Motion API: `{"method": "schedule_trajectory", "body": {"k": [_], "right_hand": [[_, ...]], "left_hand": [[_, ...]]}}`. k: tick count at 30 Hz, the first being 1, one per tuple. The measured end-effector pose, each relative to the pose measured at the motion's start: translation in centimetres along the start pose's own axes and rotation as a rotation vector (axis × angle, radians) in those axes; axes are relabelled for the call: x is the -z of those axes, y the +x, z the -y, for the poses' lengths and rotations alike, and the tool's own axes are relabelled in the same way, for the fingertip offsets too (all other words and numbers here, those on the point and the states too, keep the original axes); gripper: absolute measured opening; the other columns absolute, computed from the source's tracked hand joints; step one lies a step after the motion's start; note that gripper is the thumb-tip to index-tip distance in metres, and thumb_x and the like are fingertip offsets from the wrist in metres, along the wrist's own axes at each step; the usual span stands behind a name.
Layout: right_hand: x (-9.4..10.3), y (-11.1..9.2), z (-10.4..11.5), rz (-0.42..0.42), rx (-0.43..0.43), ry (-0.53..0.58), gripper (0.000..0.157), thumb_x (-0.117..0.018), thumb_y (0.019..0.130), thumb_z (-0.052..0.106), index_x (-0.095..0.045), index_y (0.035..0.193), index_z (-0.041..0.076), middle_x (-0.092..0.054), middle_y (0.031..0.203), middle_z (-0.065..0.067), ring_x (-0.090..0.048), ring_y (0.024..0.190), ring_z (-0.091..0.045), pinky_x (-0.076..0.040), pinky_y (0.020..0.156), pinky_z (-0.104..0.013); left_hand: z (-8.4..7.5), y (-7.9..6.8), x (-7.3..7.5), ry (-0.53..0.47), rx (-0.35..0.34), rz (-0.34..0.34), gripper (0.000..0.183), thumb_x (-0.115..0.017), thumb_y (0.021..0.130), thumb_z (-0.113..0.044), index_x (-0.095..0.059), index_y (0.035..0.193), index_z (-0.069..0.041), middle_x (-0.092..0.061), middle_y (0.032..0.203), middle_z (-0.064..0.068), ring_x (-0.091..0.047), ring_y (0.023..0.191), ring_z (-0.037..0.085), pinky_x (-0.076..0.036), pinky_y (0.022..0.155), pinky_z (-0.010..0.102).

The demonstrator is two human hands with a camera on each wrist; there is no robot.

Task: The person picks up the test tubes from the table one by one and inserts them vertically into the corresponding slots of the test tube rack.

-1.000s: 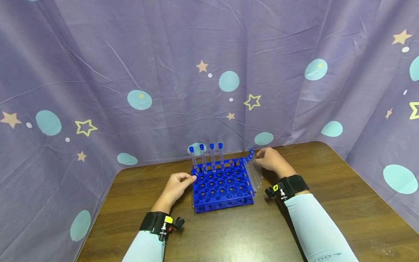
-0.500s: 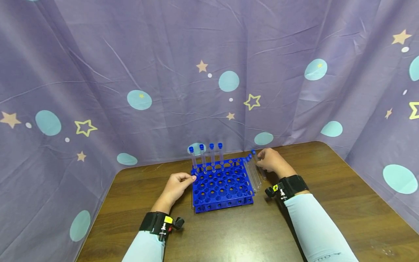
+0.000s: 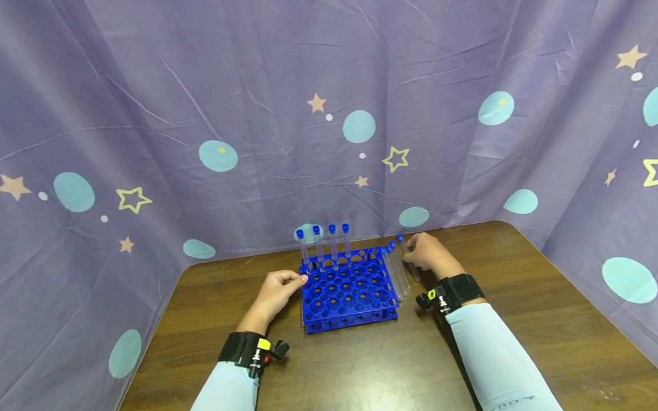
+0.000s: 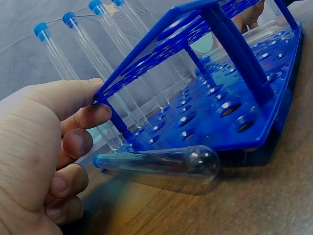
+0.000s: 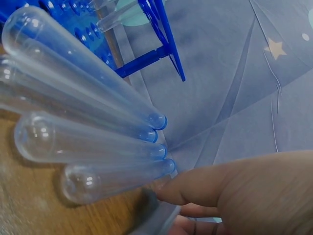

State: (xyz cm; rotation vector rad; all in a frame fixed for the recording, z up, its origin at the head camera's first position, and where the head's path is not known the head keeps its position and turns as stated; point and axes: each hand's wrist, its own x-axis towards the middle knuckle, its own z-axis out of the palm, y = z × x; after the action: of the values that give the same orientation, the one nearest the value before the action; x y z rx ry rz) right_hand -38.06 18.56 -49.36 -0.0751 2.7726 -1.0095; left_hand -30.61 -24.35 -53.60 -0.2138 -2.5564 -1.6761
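Observation:
A blue test tube rack [image 3: 349, 291] stands on the table. My left hand [image 3: 275, 294] pinches its upper left corner between thumb and index finger, plain in the left wrist view. Several clear test tubes [image 4: 117, 44] with blue caps stand upright in the rack's back row. To the rack's right my right hand [image 3: 429, 252] pinches a test tube [image 3: 415, 274], its blue cap pointing to the back. More capped test tubes [image 5: 88, 137] lie side by side between that hand and the rack. The right fingertips are partly hidden.
Another capped test tube [image 4: 161, 164] lies along the rack's left side. The wooden table [image 3: 334, 377] reaches back to a purple patterned curtain [image 3: 277, 131], close behind the rack.
My right hand has drawn one test tube slightly rightward, away from the lying bunch, and a gap shows between them. The left hand and rack have not visibly moved.

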Motion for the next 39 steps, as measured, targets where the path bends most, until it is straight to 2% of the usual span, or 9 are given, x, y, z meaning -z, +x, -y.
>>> {"method": "schedule_trajectory", "body": {"k": [7, 14, 20, 32, 35, 39], "right_hand": [[-0.13, -0.09, -0.08, -0.011, 0.003, -0.042, 0.057, -0.087, 0.096, 0.018, -0.066, 0.139, -0.011, -0.079, 0.113, -0.027, -0.078, 0.077, -0.027, -0.068, 0.066, -0.037], [-0.3, 0.25, -0.2, -0.014, -0.009, -0.048, 0.058, -0.09, 0.095, 0.021, -0.067, 0.138, -0.01, -0.079, 0.113, -0.027, -0.078, 0.076, -0.026, -0.067, 0.065, -0.037], [-0.1, 0.18, -0.1, -0.005, -0.018, -0.038, 0.058, -0.089, 0.096, 0.02, -0.065, 0.139, -0.011, -0.076, 0.122, -0.032, -0.08, 0.083, -0.031, -0.068, 0.066, -0.038], [-0.32, 0.13, -0.26, -0.025, -0.006, -0.049, 0.053, -0.087, 0.096, 0.021, -0.068, 0.135, -0.009, -0.079, 0.106, -0.023, -0.075, 0.072, -0.022, -0.064, 0.064, -0.034], [-0.27, 0.09, -0.22, -0.033, -0.003, -0.067, 0.051, -0.084, 0.097, 0.022, -0.069, 0.135, -0.007, -0.08, 0.111, -0.024, -0.077, 0.081, -0.027, -0.065, 0.073, -0.04], [-0.17, -0.04, -0.1, -0.07, 0.026, -0.107, 0.048, -0.081, 0.097, 0.025, -0.072, 0.133, -0.005, -0.078, 0.128, -0.029, -0.079, 0.111, -0.043, -0.063, 0.099, -0.056]], "left_hand": [[-0.03, -0.08, -0.03, -0.015, -0.004, -0.001, 0.021, -0.083, 0.104, -0.017, -0.085, 0.095, 0.002, -0.084, 0.099, 0.016, -0.069, 0.089, 0.005, -0.053, 0.088, 0.022], [0.0, -0.12, -0.09, -0.023, -0.009, -0.002, 0.022, -0.083, 0.104, -0.017, -0.085, 0.094, 0.002, -0.084, 0.099, 0.017, -0.068, 0.088, 0.005, -0.053, 0.087, 0.022], [-0.06, -0.11, -0.08, -0.027, -0.013, -0.001, 0.022, -0.083, 0.104, -0.018, -0.085, 0.094, 0.002, -0.084, 0.1, 0.018, -0.068, 0.089, 0.006, -0.053, 0.087, 0.022], [0.11, -0.01, -0.06, -0.007, -0.011, 0.0, 0.022, -0.083, 0.104, -0.018, -0.086, 0.094, 0.001, -0.084, 0.098, 0.016, -0.067, 0.087, 0.006, -0.053, 0.086, 0.022], [0.08, -0.02, -0.05, -0.006, -0.01, 0.001, 0.022, -0.083, 0.104, -0.018, -0.086, 0.094, 0.001, -0.084, 0.098, 0.017, -0.067, 0.087, 0.006, -0.052, 0.085, 0.022], [0.01, -0.05, -0.06, 0.0, -0.008, -0.002, 0.022, -0.083, 0.104, -0.019, -0.086, 0.095, 0.001, -0.084, 0.099, 0.017, -0.067, 0.088, 0.006, -0.052, 0.087, 0.022]]}}
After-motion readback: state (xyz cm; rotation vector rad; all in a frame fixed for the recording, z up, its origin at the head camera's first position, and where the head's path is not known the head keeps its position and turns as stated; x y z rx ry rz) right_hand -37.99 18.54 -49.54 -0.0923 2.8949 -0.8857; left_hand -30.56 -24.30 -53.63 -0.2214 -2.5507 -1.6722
